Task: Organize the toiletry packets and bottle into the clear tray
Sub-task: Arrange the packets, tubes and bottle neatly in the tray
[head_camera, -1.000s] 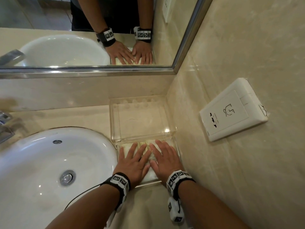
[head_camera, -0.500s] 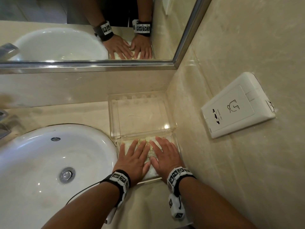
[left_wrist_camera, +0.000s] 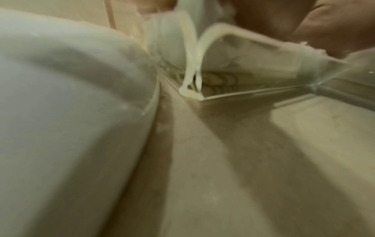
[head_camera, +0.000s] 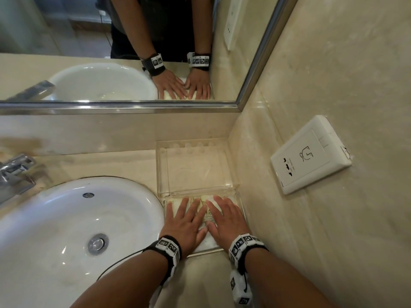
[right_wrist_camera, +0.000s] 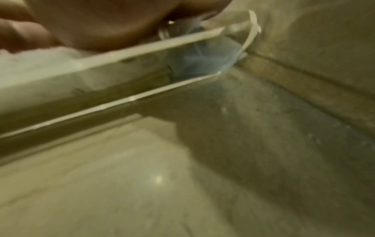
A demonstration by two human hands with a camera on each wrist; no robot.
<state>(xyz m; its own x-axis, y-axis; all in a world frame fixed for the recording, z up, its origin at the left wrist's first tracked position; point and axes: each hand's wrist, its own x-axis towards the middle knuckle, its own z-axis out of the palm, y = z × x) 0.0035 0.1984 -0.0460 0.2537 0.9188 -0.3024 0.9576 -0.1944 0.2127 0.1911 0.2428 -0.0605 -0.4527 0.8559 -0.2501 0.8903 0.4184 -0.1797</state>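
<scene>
**Q:** What is the state of each hand?

**A:** The left hand [head_camera: 186, 223] and the right hand [head_camera: 224, 221] lie palm-down, side by side, on the white toiletry packets [head_camera: 201, 202] in the near compartment of the clear tray [head_camera: 236, 186]. Fingers are straight and slightly spread; neither hand pinches or grips anything. The thumbs almost meet between the hands.

**Q:** Where is the bottle?

**A:** No bottle can be identified in any view. The tray's far compartment appears to hold nothing. The right wrist view shows something bluish inside the tray's near right corner; its identity cannot be told.

**Q:** How should this step be done well?

**A:** It appears to be flattening the packets into place. Recommended: press evenly with flat fingers so the packets settle below the rim; keep the edges square to the divider; avoid sliding the tray, which sits just beside the sink [head_camera: 73, 218]. In the left wrist view a packet edge curls upward at the near corner; that edge likely needs tucking.

**Q:** And the surroundings?

**A:** A beige stone countertop [head_camera: 206, 276] carries the tray in the corner. A chrome faucet [head_camera: 15, 172] stands at left. On the right wall is a white socket plate [head_camera: 311, 155]. Above the backsplash, a framed mirror [head_camera: 93, 41] reflects both hands.
</scene>
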